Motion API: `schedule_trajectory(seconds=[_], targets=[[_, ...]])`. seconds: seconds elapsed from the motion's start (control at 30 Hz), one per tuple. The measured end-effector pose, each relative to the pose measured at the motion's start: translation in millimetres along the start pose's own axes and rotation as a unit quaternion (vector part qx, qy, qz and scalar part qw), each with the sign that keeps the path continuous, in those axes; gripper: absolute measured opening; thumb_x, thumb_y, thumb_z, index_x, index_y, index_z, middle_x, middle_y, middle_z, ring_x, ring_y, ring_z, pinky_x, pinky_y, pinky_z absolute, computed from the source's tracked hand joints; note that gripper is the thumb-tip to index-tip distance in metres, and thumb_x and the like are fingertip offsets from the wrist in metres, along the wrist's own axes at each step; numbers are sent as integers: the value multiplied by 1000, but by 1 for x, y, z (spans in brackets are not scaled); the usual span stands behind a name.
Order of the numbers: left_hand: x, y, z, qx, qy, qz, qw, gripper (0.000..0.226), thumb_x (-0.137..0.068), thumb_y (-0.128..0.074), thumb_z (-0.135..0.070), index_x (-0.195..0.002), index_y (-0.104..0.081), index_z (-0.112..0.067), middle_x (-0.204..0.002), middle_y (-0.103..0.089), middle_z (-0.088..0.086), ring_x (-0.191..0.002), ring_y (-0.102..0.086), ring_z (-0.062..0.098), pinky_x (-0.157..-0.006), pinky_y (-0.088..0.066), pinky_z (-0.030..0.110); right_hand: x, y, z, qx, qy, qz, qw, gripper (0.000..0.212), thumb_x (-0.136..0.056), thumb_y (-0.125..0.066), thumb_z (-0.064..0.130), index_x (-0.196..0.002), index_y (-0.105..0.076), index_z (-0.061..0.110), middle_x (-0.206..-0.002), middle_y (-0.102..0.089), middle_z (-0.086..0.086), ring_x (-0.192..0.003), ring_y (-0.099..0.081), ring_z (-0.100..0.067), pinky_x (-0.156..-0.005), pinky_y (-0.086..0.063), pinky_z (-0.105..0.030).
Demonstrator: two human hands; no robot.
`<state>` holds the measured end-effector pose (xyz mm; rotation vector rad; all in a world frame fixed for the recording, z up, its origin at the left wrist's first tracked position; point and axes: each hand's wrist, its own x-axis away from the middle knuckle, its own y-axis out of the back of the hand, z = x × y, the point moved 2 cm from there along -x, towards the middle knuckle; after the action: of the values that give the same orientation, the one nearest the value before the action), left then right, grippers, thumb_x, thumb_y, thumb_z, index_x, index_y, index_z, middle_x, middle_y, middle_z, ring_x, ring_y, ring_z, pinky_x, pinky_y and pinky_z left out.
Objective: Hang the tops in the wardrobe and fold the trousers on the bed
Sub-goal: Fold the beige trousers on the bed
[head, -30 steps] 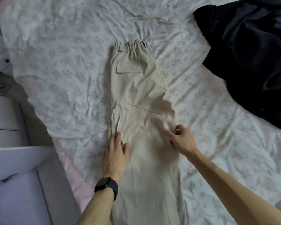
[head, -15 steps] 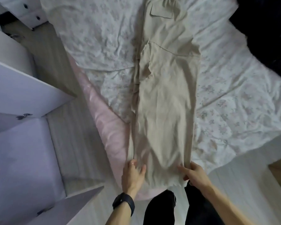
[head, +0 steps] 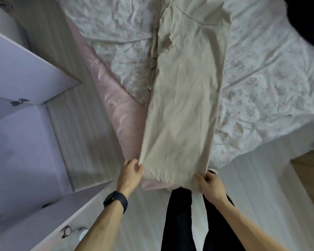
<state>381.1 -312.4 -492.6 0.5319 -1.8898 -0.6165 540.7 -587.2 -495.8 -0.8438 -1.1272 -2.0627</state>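
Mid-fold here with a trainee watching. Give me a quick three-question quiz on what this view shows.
1. True or false: the left hand and the right hand each grip a corner of the hem end of the beige trousers.
2. Pick one. On the bed the trousers lie: A stretched out full length; B rolled into a ball; C folded into a small square.
3. Fill the gap: the black watch sits on the ___ wrist.

Key: 1 true; 2 A; 3 left.
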Motion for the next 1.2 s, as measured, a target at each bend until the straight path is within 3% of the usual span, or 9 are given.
schedule_trajectory(seconds=[0.2, 0.3, 0.47, 0.57, 0.73, 0.83, 0.93, 1.03, 1.2], targets=[[-17, -21, -2, 50, 29, 28, 998, 32, -89, -67, -37, -71, -53, -16, -94, -48, -1, -76, -55, 14, -71, -37, 30, -19, -21, 8, -34, 16, 45, 998, 32, -79, -54, 56, -97, -71, 35, -114, -59, 8, -104, -58, -13, -80, -43, -28], [-19, -24, -1, 61, 43, 32, 997, 38, -91, -65, -40, -75, -55, -7, -80, -57, 4, -70, -55, 21, -60, -38, 33, -32, -28, 5, -61, -22, 16, 998, 39, -89, -63, 41, -121, -68, 20, -131, -50, 3, -116, -55, -20, -97, -47, -37], [7, -19, -5, 78, 37, 38, 996, 34, -102, -51, -36, -102, -62, -4, -98, -67, 11, -99, -63, 35, -79, -48, 39, -14, -20, 5, -128, -48, -7, 991, 23, -83, -64, 39, -72, -68, 19, -67, -69, 10, -74, -67, -18, -64, -52, -33], [47, -7, -23, 102, 33, 27, 994, 47, -107, -42, -37, -135, -53, 0, -134, -61, 16, -125, -56, 35, -104, -44, 43, 32, 23, 1, -157, -24, -21, 987, 31, -76, -73, 53, -75, -75, 22, -70, -73, 9, -70, -71, -12, -60, -56, -28], [115, 10, -83, 130, -25, 33, 991, 33, -104, -48, -37, -98, -63, -9, -90, -67, 3, -87, -63, 27, -70, -50, 33, 89, 125, 15, -194, 23, -72, 978, 32, -83, -79, 49, -75, -76, 18, -67, -72, 8, -58, -66, -7, -52, -48, -20], [165, 14, -121, 160, -34, 7, 986, 31, -100, -56, -38, -85, -63, -12, -73, -60, -4, -68, -55, 16, -59, -40, 25, 112, 186, 23, -147, 59, -99, 982, 29, -88, -73, 46, -81, -71, 19, -71, -71, 3, -64, -66, -16, -61, -52, -36], [210, 7, -148, 223, -38, -3, 974, 29, -99, -57, -33, -84, -65, -9, -75, -62, 0, -73, -56, 22, -63, -43, 30, 123, 228, 15, -143, 61, -30, 987, 17, -94, -69, 34, -90, -69, 17, -92, -74, -8, -80, -70, -24, -75, -58, -41], [255, -17, -164, 239, -30, 18, 970, 24, -99, -55, -25, -98, -68, -5, -86, -65, 6, -80, -60, 25, -72, -50, 34, 138, 255, -15, -83, 64, 24, 994, 15, -98, -62, 23, -91, -67, 11, -93, -70, -11, -75, -65, -21, -69, -56, -36], [314, -64, -182, 250, -33, 18, 967, 21, -96, -54, -19, -100, -71, -6, -83, -65, 5, -70, -57, 21, -57, -41, 25, 165, 308, -51, -104, 141, -93, 980, 31, -97, -58, 37, -74, -62, 18, -60, -62, 5, -57, -61, -15, -66, -56, -44]])
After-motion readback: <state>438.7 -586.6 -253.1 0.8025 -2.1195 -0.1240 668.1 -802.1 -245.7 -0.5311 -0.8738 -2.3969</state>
